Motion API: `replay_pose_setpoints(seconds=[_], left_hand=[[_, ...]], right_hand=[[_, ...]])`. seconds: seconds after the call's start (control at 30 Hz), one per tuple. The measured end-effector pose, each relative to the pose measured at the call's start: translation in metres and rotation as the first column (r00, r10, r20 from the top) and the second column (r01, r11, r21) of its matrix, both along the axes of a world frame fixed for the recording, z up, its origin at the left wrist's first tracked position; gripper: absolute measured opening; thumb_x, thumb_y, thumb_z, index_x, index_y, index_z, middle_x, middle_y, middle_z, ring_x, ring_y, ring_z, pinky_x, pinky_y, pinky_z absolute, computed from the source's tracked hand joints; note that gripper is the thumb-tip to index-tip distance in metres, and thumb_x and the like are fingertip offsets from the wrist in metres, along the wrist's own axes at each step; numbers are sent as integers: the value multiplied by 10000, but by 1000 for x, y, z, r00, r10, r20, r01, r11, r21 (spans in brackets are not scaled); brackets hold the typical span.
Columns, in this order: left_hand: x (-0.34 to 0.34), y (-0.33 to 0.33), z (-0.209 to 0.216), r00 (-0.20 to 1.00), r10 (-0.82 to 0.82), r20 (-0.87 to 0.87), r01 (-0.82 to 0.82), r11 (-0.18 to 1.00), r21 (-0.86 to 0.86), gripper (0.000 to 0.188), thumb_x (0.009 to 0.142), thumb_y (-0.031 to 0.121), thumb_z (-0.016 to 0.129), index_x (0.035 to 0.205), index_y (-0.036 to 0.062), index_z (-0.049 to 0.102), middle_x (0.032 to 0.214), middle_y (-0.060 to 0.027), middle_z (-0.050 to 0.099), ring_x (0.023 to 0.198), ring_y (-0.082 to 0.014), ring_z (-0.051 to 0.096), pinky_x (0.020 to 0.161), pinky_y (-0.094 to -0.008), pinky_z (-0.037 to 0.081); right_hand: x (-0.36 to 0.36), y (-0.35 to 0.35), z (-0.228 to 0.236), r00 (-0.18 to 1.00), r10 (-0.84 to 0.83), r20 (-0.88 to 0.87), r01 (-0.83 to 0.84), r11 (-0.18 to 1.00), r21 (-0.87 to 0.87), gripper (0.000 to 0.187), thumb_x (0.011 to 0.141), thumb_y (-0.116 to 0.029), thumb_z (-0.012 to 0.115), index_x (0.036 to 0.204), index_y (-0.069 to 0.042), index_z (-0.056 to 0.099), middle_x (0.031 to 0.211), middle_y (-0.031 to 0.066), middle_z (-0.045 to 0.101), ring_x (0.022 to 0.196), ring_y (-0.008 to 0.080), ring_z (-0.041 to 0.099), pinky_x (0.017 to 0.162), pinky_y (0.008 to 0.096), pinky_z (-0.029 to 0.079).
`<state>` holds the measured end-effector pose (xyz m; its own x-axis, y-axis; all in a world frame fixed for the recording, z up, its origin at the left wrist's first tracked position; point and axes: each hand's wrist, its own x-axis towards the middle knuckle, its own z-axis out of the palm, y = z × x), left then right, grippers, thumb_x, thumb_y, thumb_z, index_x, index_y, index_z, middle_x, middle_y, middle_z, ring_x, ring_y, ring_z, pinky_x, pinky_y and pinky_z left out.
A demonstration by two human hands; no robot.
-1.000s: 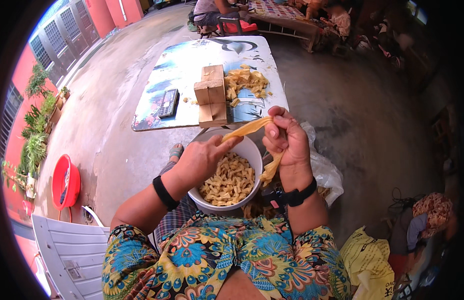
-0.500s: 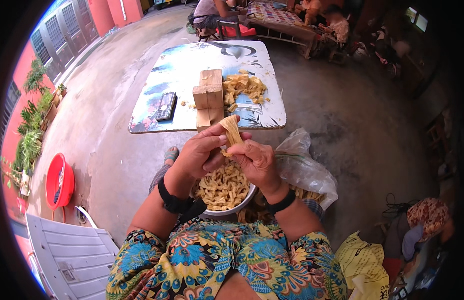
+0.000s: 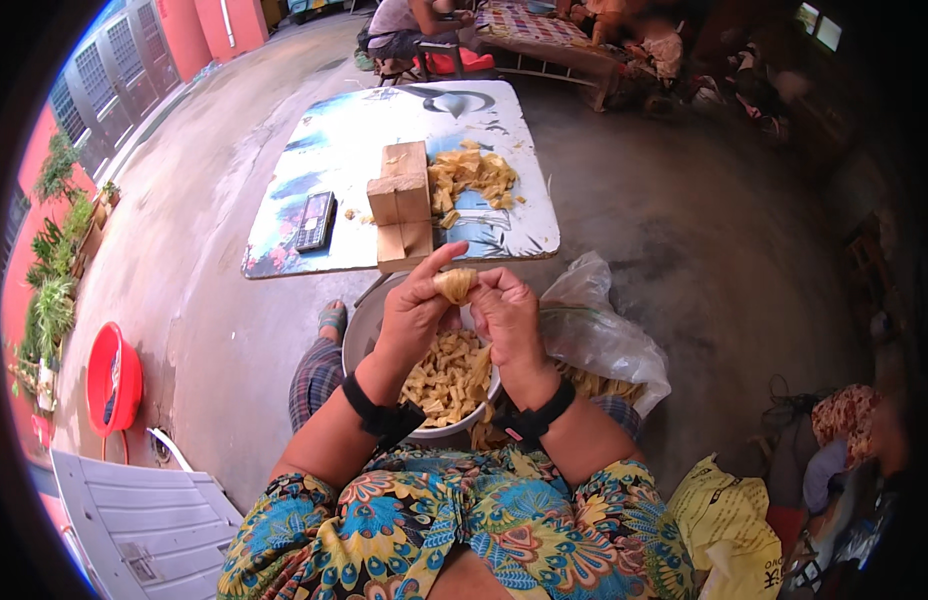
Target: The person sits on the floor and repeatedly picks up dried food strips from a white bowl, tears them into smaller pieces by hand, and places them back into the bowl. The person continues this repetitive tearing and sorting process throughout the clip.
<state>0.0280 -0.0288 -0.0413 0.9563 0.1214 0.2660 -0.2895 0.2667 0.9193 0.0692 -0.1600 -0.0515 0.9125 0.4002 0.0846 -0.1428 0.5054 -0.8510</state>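
A pale yellow strip of tofu skin point(image 3: 456, 286) is looped around the fingers of my left hand point(image 3: 414, 308), whose index finger points up and away. My right hand point(image 3: 510, 315) pinches the strip from the other side, its fingertips against the loop. A yellow tail hangs below my right hand, though I cannot tell if it belongs to the same strip. Under both hands, a pale round basin point(image 3: 362, 328) sits at my lap, holding many short, knotted-looking tofu skin pieces point(image 3: 442, 378). My wrists partly cover the basin.
Ahead stands a low table point(image 3: 334, 130) with a wooden block point(image 3: 399, 200), yellow tofu skin scraps point(image 3: 476, 180) and a black keypad device point(image 3: 315, 221). A clear plastic bag point(image 3: 609, 340) of strips lies right, a red basin point(image 3: 115, 375) left. People sit around a farther table point(image 3: 544, 35).
The strip, stretched upright between my hands before, is now wrapped into a short loop at my left fingers. My hands have drawn level, and more of the basin shows. The view has shifted slightly.
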Motion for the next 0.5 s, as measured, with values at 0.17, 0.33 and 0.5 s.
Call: replay_pose_setpoints(seconds=[0.17,0.33,0.5], left_hand=[[5,14,-13,890,139,435,-397,706,586,364,718,-158,575,1015,28,675,1323,-117,541,714,-120,614,631,-261,505],[-9,27,-8,792,106,602,-592,375,713,140,680,-55,662,802,13,653,824,-69,579,657,-184,556,564,-289,449],[-24,27,-20,977,112,181,-207,702,682,69,773,37,659,753,19,596,706,-50,516,629,-159,546,538,-279,434]], right_hand=[[-2,1,1,730,-120,673,492,776,-396,89,861,-119,623,836,-37,595,666,143,604,594,243,615,524,375,460],[-5,-17,15,509,323,798,526,617,-585,95,839,-138,607,835,-50,571,736,175,615,723,382,611,581,456,460],[11,-31,21,680,377,629,167,756,-633,143,819,-139,661,815,-24,577,711,152,624,672,279,630,599,361,472]])
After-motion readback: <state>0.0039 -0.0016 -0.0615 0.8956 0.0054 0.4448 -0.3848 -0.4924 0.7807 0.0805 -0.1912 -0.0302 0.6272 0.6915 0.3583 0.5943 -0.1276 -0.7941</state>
